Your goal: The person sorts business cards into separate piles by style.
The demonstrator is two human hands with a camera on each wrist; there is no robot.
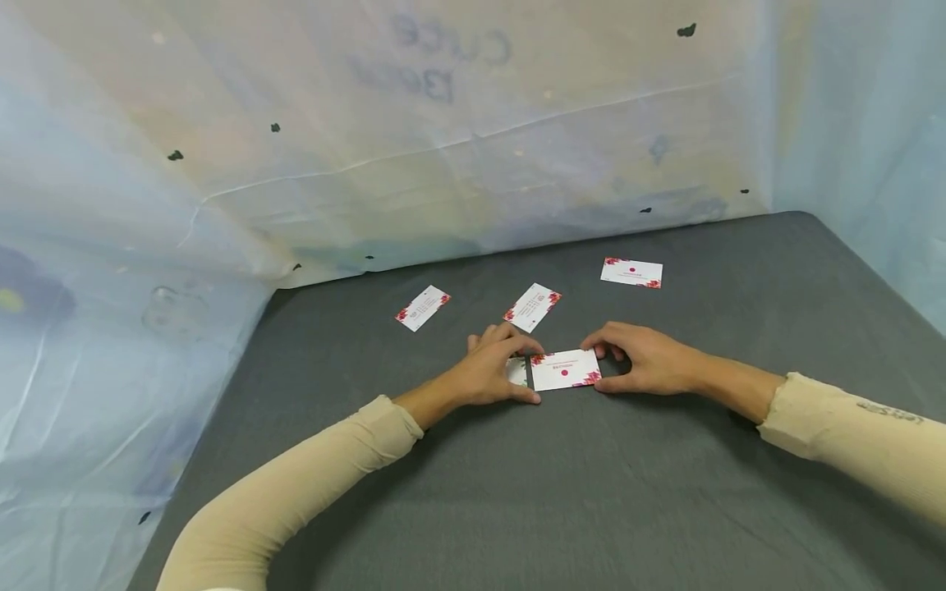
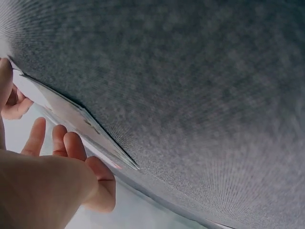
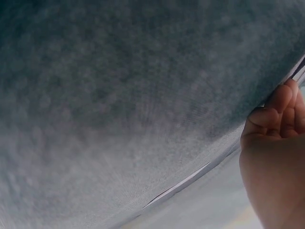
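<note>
A person in long cream sleeves leans over a grey cloth-covered surface [image 1: 665,492], both hands meeting at a white business card [image 1: 565,369] printed with red flowers at its corners and a red dot in its middle. The card lies flat near the centre of the surface, between the two hands. The left hand [image 1: 491,373] rests at the card's left edge, fingers bent, thumb and fingertips pinching that end; beneath or just beside it a second card [image 1: 517,371] peeks out, mostly hidden by the fingers. The right hand [image 1: 639,361] holds the card's right edge, thumb along the near corner and fingers curled over the far one.

In the left wrist view, the left hand's fingers [image 2: 71,145] touch the thin edge of the cards [image 2: 81,121] lying on the grey cloth. In the right wrist view, the right hand's curled fingers [image 3: 274,112] press at a card's edge at the frame's right side.

Three more cards lie farther back, well apart from one another: one at the left [image 1: 422,308], tilted; one in the middle [image 1: 532,307], tilted and just beyond the left hand; one at the right [image 1: 631,272], nearly square to the surface's edge. Pale plastic sheeting [image 1: 369,148] hangs behind and to both sides.
</note>
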